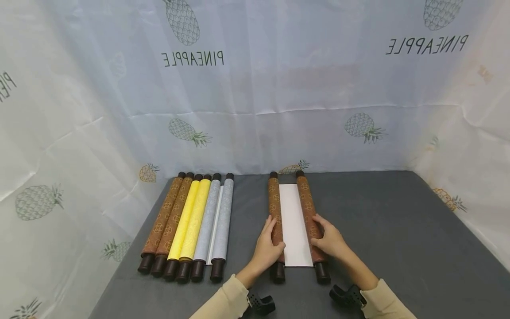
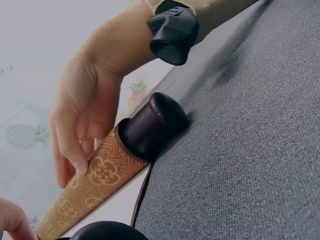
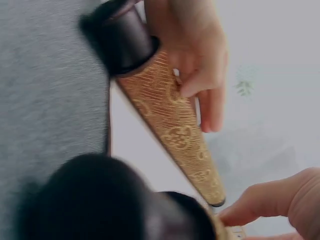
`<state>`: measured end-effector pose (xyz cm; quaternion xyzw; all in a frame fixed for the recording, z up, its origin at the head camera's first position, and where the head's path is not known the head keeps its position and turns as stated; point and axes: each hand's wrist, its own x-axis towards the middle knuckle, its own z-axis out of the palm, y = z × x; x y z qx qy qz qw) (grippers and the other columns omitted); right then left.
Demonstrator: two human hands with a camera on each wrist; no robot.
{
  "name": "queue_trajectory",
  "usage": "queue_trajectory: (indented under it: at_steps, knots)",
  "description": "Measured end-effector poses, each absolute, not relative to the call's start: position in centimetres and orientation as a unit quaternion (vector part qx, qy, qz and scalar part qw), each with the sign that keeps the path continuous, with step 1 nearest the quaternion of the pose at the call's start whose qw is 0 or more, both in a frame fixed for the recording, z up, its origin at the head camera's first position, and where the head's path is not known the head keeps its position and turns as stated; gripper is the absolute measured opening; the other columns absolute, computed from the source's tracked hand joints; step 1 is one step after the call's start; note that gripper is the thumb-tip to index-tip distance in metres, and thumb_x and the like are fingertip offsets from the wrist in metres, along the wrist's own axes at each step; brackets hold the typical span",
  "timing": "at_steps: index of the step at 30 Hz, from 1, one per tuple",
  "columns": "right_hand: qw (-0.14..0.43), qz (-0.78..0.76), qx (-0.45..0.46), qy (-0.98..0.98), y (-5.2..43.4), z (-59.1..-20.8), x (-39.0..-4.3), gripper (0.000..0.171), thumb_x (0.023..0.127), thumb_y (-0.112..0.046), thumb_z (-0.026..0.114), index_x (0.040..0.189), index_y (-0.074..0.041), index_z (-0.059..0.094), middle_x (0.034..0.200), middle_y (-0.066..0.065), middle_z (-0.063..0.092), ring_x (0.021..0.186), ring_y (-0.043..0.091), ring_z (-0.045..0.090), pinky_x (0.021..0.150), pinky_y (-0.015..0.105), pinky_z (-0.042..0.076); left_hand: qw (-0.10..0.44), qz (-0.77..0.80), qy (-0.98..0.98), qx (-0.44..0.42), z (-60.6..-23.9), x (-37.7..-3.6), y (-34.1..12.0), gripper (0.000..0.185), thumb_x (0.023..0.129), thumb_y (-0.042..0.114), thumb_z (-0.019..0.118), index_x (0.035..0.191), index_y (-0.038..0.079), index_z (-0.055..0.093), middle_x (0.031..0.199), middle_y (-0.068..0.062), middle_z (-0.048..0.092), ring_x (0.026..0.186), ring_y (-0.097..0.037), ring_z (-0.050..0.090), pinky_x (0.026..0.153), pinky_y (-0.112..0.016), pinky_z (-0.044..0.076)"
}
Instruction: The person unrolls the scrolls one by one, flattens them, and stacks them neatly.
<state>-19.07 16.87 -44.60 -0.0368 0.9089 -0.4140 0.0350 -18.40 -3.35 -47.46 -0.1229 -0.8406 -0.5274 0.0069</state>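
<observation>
A brown patterned scroll point(image 1: 295, 226) lies partly unrolled, with a white strip showing between its two rolls. My left hand point(image 1: 266, 249) holds the left roll point(image 1: 274, 201) near its lower end, thumb on the inner side. My right hand point(image 1: 330, 241) grips the right roll point(image 1: 306, 199), with thumb and fingers on it. Dark knobs cap the roll ends, such as this near knob point(image 2: 155, 125) in the left wrist view. In the right wrist view the left hand point(image 3: 200, 60) touches the far roll point(image 3: 175, 130), while only part of the right hand point(image 3: 285, 200) shows.
Left of the hands lie a brown scroll point(image 1: 169, 221), a yellow scroll point(image 1: 195, 219) and a light blue scroll point(image 1: 223, 221), side by side. They rest on a grey cloth-covered table point(image 1: 382, 239). A pineapple-print curtain point(image 1: 295, 88) hangs behind and at both sides.
</observation>
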Motion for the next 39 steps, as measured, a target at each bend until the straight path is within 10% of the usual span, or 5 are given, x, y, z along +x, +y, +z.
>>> queue_trajectory:
  at_steps: [7,21,39]
  knots:
    - [0.062,-0.408,-0.015,0.911,17.6,-44.3,-19.9,0.064,0.083,-0.008,0.069,0.138,0.011,0.042,0.146,0.034,0.039,0.134,0.051,0.037,0.106,0.058,0.038,-0.01,-0.518,-0.846,-0.125,-47.5,-18.7,-3.6,0.07,0.08,0.001,0.053,0.146,-0.007,0.033,0.159,-0.024,0.021,0.148,-0.044,0.018,0.112,-0.061,0.028]
    - [0.0,-0.386,0.001,0.923,18.5,-46.9,-21.0,0.08,0.074,-0.033,0.082,0.13,0.012,0.048,0.126,0.037,0.056,0.115,0.049,0.056,0.089,0.05,0.051,-0.016,-0.475,-0.873,-0.108,-47.2,-18.7,-3.7,0.087,0.081,0.02,0.075,0.146,-0.013,0.027,0.157,-0.03,0.02,0.145,-0.047,0.022,0.114,-0.062,0.025]
    - [0.039,-0.384,0.015,0.922,18.3,-44.3,-20.4,0.072,0.077,-0.008,0.075,0.135,0.017,0.04,0.132,0.039,0.049,0.123,0.051,0.049,0.1,0.056,0.044,0.011,-0.469,-0.878,-0.092,-47.1,-19.2,-4.2,0.078,0.076,-0.001,0.069,0.143,-0.015,0.031,0.154,-0.032,0.025,0.142,-0.047,0.03,0.111,-0.059,0.033]
